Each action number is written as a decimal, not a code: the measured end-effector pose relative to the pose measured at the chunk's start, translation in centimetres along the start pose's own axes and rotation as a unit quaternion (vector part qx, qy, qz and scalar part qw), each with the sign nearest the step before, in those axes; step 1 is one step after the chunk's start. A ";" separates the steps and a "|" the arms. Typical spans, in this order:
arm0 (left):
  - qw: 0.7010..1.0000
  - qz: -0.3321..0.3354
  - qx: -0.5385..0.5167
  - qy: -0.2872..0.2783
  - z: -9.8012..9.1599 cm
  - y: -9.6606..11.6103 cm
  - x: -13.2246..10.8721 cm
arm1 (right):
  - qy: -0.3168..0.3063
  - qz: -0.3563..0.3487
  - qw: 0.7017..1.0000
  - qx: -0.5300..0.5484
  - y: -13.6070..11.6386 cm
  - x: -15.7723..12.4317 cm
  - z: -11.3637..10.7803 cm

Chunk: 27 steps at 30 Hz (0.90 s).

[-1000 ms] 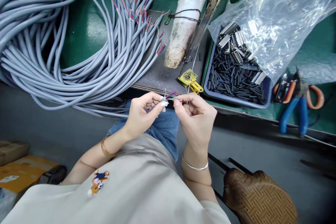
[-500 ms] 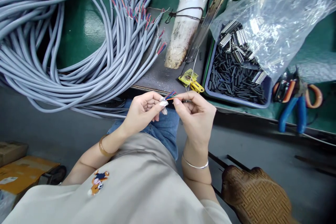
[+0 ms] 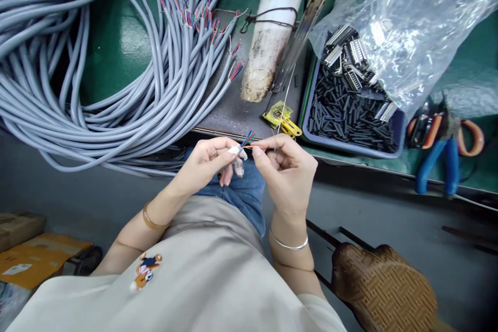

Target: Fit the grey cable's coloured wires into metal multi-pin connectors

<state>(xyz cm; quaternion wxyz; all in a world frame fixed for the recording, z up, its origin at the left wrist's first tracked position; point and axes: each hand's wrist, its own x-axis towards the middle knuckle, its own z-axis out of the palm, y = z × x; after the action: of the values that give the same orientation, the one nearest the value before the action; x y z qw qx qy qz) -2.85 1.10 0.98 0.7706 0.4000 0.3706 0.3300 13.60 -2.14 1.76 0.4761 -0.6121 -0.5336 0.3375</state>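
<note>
A blue tray (image 3: 338, 142) is set near the front edge of the green worktop (image 3: 126, 49). It is filled with short black pieces (image 3: 342, 119); silver connectors (image 3: 352, 57) are heaped over its far part, partly covered by a clear plastic bag (image 3: 428, 26), whose deeper contents cannot be told. Left of the tray and nearer the wearer, coloured wires (image 3: 248, 138) are held in the closed grip of the left hand (image 3: 212, 163). An orange wire (image 3: 249, 146) among them is pinched between thumb and forefinger of the right hand (image 3: 290, 166). Grey cables (image 3: 155, 119) are piled well left of the tray; blue-handled pliers (image 3: 452, 166) are laid to its right.
</note>
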 end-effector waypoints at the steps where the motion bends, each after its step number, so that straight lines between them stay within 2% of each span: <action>1: 1.000 0.000 -0.001 0.000 0.0 0.0 0.0 | 0.001 0.001 1.000 -0.002 0.0 0.0 0.0; 12: 0.998 0.039 0.027 0.044 0.4 -0.7 0.4 | 0.004 0.000 1.000 0.012 0.2 0.0 -0.3; 21: 0.997 0.060 0.038 0.037 0.3 -0.9 0.2 | -0.017 0.053 0.997 0.057 0.5 0.5 -0.4; 27: 0.997 0.066 0.032 0.025 0.3 -1.0 0.2 | -0.028 0.033 0.998 0.039 0.2 0.7 -0.5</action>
<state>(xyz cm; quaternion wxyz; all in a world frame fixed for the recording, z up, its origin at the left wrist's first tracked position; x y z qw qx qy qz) -2.32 0.73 0.20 0.7244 0.4394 0.3731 0.3781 14.25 -1.57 1.83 0.4729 -0.6006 -0.5127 0.3908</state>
